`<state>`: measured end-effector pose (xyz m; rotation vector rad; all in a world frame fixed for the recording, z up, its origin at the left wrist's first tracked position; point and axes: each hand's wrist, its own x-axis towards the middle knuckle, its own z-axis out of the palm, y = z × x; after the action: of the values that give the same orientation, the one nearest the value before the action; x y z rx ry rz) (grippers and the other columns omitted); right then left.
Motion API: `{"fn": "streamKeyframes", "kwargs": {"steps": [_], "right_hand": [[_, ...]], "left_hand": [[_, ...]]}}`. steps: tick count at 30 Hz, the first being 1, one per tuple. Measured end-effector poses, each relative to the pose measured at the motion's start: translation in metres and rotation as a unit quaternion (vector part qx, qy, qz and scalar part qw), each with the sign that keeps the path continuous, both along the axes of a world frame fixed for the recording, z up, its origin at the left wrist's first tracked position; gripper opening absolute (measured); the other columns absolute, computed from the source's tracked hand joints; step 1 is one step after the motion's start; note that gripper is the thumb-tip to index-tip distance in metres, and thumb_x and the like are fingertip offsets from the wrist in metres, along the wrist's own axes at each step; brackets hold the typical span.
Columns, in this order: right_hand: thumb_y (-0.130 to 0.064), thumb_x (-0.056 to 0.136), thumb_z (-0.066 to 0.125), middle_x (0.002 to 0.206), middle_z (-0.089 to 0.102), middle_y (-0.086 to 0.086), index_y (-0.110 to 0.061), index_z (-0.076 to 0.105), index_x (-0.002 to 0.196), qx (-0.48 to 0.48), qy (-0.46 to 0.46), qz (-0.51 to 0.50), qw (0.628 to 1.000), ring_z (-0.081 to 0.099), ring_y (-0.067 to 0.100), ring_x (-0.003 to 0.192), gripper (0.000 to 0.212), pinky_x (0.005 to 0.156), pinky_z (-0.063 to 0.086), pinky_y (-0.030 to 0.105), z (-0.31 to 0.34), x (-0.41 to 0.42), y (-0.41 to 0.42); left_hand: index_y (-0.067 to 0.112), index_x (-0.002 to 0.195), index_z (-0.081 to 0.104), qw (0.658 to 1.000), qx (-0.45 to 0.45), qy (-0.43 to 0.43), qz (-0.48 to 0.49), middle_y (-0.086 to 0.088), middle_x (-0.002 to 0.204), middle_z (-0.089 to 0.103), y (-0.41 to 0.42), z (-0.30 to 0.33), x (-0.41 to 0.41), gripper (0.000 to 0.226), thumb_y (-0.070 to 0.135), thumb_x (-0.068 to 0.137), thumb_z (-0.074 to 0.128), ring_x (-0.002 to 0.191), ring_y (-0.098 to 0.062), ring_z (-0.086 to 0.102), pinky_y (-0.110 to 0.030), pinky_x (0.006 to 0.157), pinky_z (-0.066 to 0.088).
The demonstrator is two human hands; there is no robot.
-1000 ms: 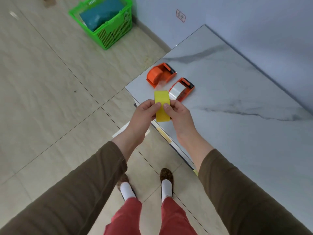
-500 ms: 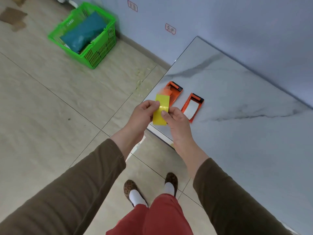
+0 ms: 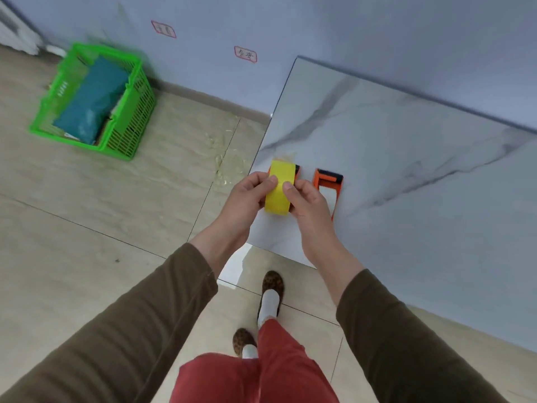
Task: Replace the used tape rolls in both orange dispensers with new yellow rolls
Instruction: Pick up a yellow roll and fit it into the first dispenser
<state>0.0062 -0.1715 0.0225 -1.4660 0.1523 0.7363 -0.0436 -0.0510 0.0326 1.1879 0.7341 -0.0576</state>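
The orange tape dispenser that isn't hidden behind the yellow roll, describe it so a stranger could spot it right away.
Find the marble table against the blue wall. Near its left corner lie two orange dispensers; this dispenser is the right-hand one, beside the right hand, in plain view rather than behind the yellow tape roll.

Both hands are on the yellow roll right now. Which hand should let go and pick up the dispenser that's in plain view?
Right, probably. The right hand sits directly beside the exposed orange dispenser, while the left hand is on the far side of the yellow roll and could hold it alone.
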Motion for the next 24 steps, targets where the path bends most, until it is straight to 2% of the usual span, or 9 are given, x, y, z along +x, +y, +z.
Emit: {"fn": "streamKeyframes", "kwargs": {"steps": [3,6,8,12,16,18,21,22,24], "right_hand": [[-0.023,0.098,0.066,0.096,0.070,0.006,-0.021,0.068,0.091,0.003,0.004,-0.027,1.000,0.063,0.019,0.090,0.007,0.086,0.052,0.039,-0.002,0.009,0.003],[-0.019,0.099,0.065,0.098,0.073,0.005,-0.017,0.070,0.098,-0.005,0.006,-0.056,0.998,0.065,0.017,0.090,0.005,0.085,0.053,0.038,-0.007,0.014,0.003],[-0.022,0.098,0.066,0.095,0.072,0.004,-0.014,0.070,0.099,-0.018,0.016,-0.085,0.996,0.064,0.016,0.087,0.009,0.084,0.051,0.035,-0.013,0.014,0.002],[-0.035,0.091,0.068,0.095,0.070,0.006,-0.007,0.069,0.100,-0.042,0.023,-0.124,0.991,0.061,0.019,0.089,0.030,0.086,0.048,0.037,-0.022,0.012,0.002],[-0.029,0.097,0.067,0.095,0.070,0.003,-0.013,0.072,0.099,-0.048,0.022,-0.158,0.986,0.061,0.015,0.088,0.017,0.084,0.048,0.030,-0.029,0.007,0.005],[-0.030,0.096,0.068,0.093,0.070,0.001,-0.014,0.073,0.099,-0.054,0.019,-0.171,0.984,0.060,0.013,0.087,0.017,0.083,0.048,0.028,-0.033,0.004,0.009],[-0.028,0.097,0.068,0.092,0.070,-0.001,-0.018,0.073,0.097,-0.071,0.027,-0.196,0.978,0.061,0.011,0.086,0.012,0.081,0.048,0.025,-0.039,0.003,0.016],[-0.028,0.097,0.067,0.092,0.070,-0.001,-0.017,0.072,0.097,-0.075,0.028,-0.201,0.976,0.062,0.011,0.086,0.011,0.081,0.048,0.025,-0.041,0.002,0.018],[-0.028,0.098,0.066,0.093,0.069,0.000,-0.015,0.072,0.099,-0.081,0.031,-0.206,0.975,0.061,0.011,0.087,0.014,0.081,0.049,0.024,-0.043,0.001,0.021]], "left_hand": [[0.008,0.105,0.062,0.999,-0.007,-0.011,-0.035,-0.015,0.094,0.056,0.004,-0.005,0.010,0.017,0.024,0.097,0.063,0.081,-0.022,0.051,-0.034,0.078,0.042],[0.005,0.107,0.065,0.998,-0.017,-0.012,-0.067,-0.016,0.095,0.063,0.011,-0.012,0.018,0.019,0.022,0.099,0.064,0.081,-0.022,0.060,-0.030,0.078,0.051],[0.005,0.106,0.065,0.997,-0.018,-0.001,-0.075,-0.012,0.090,0.067,0.020,-0.018,0.023,0.018,0.021,0.101,0.064,0.078,-0.018,0.064,-0.028,0.077,0.056],[0.009,0.097,0.064,0.997,0.025,0.055,-0.054,-0.006,0.086,0.063,0.046,-0.041,0.038,0.008,0.015,0.101,0.063,0.077,-0.016,0.059,-0.023,0.077,0.055],[0.016,0.095,0.064,0.989,0.080,0.106,-0.058,-0.008,0.093,0.060,0.061,-0.074,0.053,0.006,0.012,0.096,0.068,0.084,-0.019,0.056,-0.025,0.075,0.048],[0.015,0.104,0.063,0.980,0.114,0.143,-0.080,-0.003,0.094,0.061,0.063,-0.088,0.059,0.015,0.019,0.093,0.073,0.082,-0.017,0.057,-0.026,0.072,0.047],[0.013,0.106,0.061,0.964,0.108,0.206,-0.130,-0.003,0.101,0.066,0.064,-0.104,0.065,0.030,0.030,0.089,0.078,0.083,-0.016,0.060,-0.027,0.071,0.047],[0.012,0.104,0.061,0.961,0.099,0.212,-0.147,-0.006,0.102,0.068,0.063,-0.109,0.066,0.029,0.029,0.090,0.078,0.083,-0.016,0.062,-0.025,0.069,0.049],[0.009,0.094,0.064,0.960,0.074,0.207,-0.171,-0.007,0.091,0.069,0.061,-0.110,0.067,0.013,0.020,0.096,0.072,0.070,-0.011,0.066,-0.015,0.058,0.051]]}}
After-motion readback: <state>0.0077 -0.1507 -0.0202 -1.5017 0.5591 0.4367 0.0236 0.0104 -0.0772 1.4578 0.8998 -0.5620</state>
